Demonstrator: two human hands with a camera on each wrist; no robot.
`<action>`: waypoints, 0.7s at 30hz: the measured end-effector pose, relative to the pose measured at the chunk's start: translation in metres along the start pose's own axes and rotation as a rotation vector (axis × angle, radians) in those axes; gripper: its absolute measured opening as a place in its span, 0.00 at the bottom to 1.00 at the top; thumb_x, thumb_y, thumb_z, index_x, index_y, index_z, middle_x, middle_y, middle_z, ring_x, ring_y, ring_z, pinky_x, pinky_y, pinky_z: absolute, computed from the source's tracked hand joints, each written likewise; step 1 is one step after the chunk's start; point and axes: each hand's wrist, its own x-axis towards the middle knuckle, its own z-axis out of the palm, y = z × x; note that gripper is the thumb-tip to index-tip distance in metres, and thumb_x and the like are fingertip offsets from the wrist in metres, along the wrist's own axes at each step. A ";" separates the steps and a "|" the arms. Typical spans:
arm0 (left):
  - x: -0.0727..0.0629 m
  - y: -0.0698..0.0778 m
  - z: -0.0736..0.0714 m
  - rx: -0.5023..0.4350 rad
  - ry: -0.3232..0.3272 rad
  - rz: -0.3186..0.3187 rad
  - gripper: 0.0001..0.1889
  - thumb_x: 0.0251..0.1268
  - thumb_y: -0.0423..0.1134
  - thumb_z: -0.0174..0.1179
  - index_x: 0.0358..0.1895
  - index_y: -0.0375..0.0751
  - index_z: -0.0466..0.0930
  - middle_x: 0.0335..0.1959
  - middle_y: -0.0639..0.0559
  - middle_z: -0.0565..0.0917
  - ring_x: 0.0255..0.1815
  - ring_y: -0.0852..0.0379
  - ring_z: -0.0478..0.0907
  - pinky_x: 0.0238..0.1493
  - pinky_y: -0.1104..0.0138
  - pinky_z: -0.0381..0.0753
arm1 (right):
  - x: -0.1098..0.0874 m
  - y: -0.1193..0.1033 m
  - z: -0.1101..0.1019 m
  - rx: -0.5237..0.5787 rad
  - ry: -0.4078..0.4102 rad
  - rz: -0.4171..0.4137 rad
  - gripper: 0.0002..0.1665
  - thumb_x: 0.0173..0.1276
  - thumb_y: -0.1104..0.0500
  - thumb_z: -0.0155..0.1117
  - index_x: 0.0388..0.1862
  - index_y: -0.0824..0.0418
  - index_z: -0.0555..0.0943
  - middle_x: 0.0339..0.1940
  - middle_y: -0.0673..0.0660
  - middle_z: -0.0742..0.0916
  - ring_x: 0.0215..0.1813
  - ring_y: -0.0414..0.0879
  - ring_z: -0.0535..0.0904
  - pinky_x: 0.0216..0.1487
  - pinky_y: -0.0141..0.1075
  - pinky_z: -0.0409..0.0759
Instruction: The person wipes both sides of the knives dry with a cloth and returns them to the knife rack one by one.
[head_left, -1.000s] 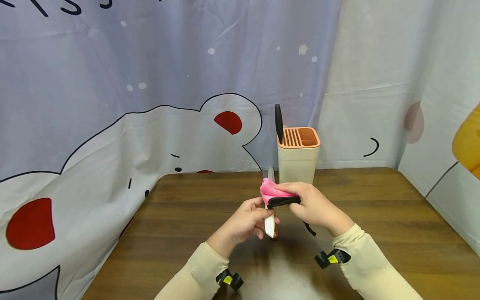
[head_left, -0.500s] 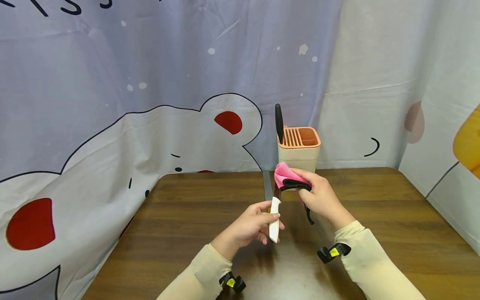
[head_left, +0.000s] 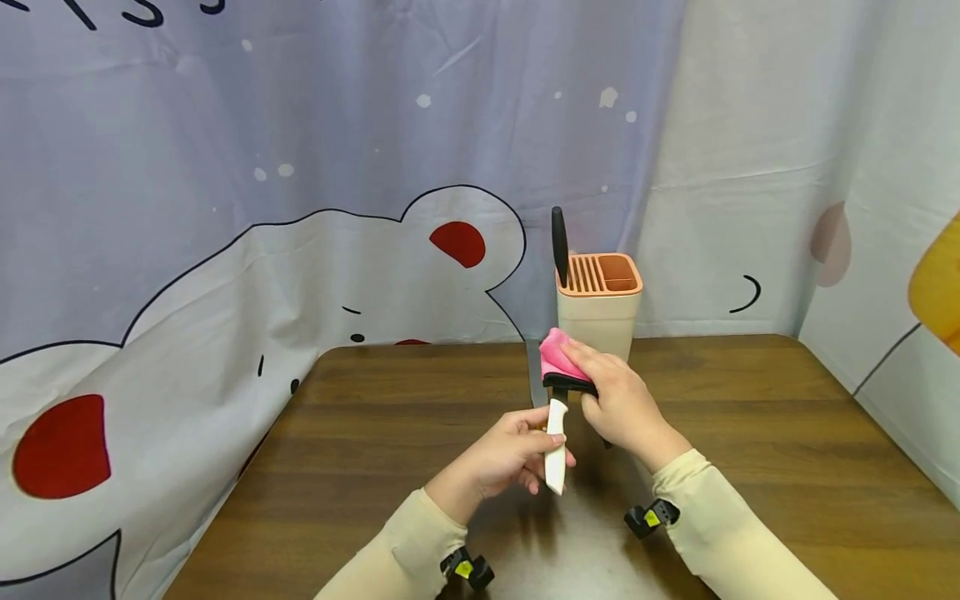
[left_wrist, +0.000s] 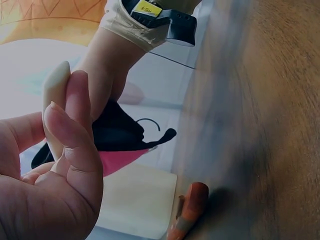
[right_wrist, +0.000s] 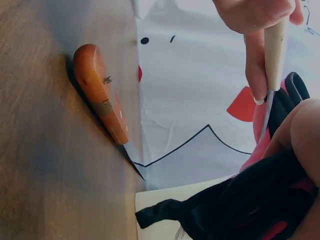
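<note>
My left hand (head_left: 498, 458) grips a knife by its white handle (head_left: 556, 450), thumb laid across it, with the blade pointing away. Around the blade, my right hand (head_left: 622, 404) holds a pink cloth (head_left: 557, 357) with black edging. Only a short stretch of blade (right_wrist: 268, 112) shows in the right wrist view; the cloth hides the rest. Below the hands a second knife lies on the table, its wooden handle (right_wrist: 102, 95) plain in the right wrist view and its grey blade (head_left: 536, 375) reaching toward the back edge in the head view.
A cream knife holder (head_left: 596, 321) with an orange slotted top stands at the table's back edge, behind the right hand. One black-handled knife (head_left: 559, 246) stands in its left side. A printed curtain (head_left: 300, 283) hangs behind the brown wooden table (head_left: 360, 467).
Over the last second the cloth moved up the blade and to the right, then back down beside the white handle. The left hand and its knife have shifted slightly right and nearer.
</note>
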 end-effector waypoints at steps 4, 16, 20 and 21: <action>-0.002 0.003 0.000 0.002 0.000 0.006 0.25 0.76 0.36 0.56 0.74 0.47 0.68 0.33 0.54 0.90 0.22 0.58 0.87 0.15 0.73 0.76 | 0.000 -0.005 -0.003 -0.033 0.014 -0.038 0.46 0.52 0.72 0.62 0.74 0.50 0.75 0.71 0.53 0.82 0.61 0.60 0.83 0.61 0.56 0.82; -0.002 0.002 -0.005 0.015 0.024 0.010 0.17 0.77 0.37 0.55 0.64 0.38 0.73 0.32 0.55 0.90 0.20 0.60 0.86 0.16 0.74 0.76 | -0.003 -0.019 -0.016 0.011 -0.098 -0.058 0.41 0.53 0.72 0.62 0.69 0.50 0.80 0.60 0.55 0.89 0.54 0.56 0.85 0.55 0.54 0.84; -0.002 0.004 -0.008 0.006 0.038 0.010 0.22 0.76 0.37 0.55 0.69 0.40 0.71 0.32 0.55 0.90 0.19 0.61 0.85 0.16 0.73 0.77 | -0.002 -0.020 -0.022 0.091 -0.149 -0.066 0.42 0.54 0.72 0.61 0.70 0.51 0.79 0.60 0.57 0.88 0.56 0.55 0.86 0.56 0.54 0.84; -0.001 0.004 -0.008 0.002 0.037 0.010 0.23 0.77 0.37 0.55 0.71 0.40 0.69 0.32 0.56 0.90 0.19 0.61 0.85 0.16 0.73 0.77 | -0.002 -0.020 -0.023 0.106 -0.156 -0.068 0.41 0.54 0.72 0.61 0.70 0.52 0.80 0.60 0.58 0.88 0.56 0.55 0.86 0.57 0.54 0.84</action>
